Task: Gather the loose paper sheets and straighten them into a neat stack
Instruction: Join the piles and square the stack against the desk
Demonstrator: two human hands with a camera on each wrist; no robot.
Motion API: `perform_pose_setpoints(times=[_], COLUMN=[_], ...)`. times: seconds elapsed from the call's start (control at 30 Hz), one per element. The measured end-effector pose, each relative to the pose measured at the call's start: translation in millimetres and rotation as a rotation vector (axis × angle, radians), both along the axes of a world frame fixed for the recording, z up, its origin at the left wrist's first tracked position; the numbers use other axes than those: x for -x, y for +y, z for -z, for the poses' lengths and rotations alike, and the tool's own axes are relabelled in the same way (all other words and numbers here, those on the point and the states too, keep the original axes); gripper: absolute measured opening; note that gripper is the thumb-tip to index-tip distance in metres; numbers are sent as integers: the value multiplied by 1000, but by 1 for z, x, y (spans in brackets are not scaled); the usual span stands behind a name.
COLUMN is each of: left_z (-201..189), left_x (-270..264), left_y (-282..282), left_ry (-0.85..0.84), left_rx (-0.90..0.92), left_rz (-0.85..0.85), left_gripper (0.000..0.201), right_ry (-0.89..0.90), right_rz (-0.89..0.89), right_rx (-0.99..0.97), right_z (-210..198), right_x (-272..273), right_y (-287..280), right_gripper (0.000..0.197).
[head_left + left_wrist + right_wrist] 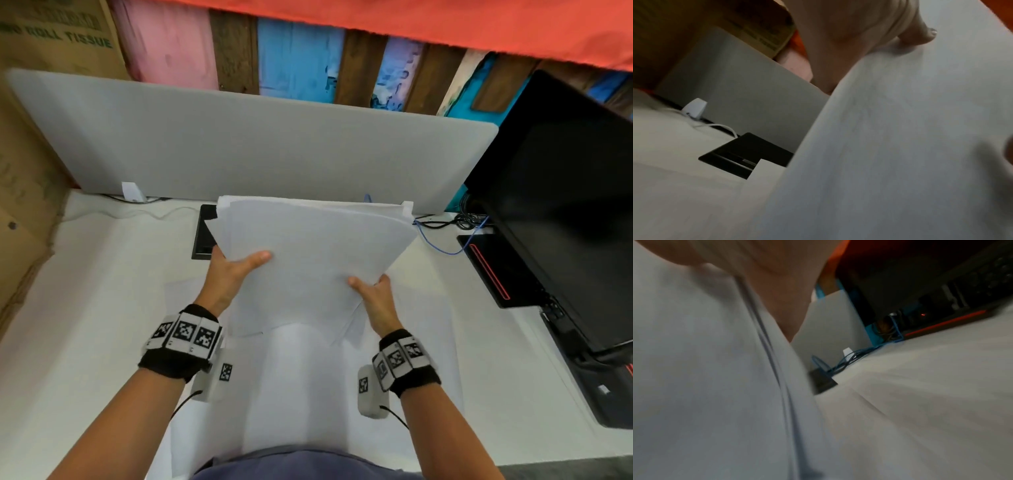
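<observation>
White desk [102, 308]: both hands grip paper sheets [308, 260] (fanned, edges uneven).

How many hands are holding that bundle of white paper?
2. The left hand grips the left edge of the fanned bundle of white paper sheets; the right hand grips its lower right edge. Fingers behind are hidden.

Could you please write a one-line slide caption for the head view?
Both hands, left hand and right hand, hold an uneven bundle of paper sheets above a white desk, beside a dark monitor.

Grey divider [239, 144], painted plank wall [298, 54]
</observation>
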State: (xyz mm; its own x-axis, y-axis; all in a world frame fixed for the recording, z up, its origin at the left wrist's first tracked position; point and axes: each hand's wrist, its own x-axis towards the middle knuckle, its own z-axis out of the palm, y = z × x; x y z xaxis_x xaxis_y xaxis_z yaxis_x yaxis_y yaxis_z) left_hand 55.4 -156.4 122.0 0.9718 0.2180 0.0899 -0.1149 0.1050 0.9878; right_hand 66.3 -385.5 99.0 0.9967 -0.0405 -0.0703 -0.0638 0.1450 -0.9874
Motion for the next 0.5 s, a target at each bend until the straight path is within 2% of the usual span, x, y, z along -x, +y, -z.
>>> perform_pose_setpoints(times=[0.1, 0.2, 0.33, 0.4, 0.5], left_z=[11, 4, -25, -38, -50], left_x=[-1, 0, 2, 5, 10], left_y=[-8, -18, -24, -21, -17], left_ry=[75, 84, -60, -122, -178], left_rx=[-36, 8, 44, 34, -2], left_rz=[3, -63, -144, -146, -103], left_gripper=[44, 34, 35, 40, 40], right_ry=[111, 153, 22, -43, -143], right_rz=[-15, 93, 147, 136, 78], right_rx=[103, 40, -14, 14, 35], right_z=[25, 26, -4, -20, -38], right_x=[3, -1, -5, -5, -7], right_y=[8, 10, 10, 6, -1], right_gripper=[34, 32, 35, 39, 35])
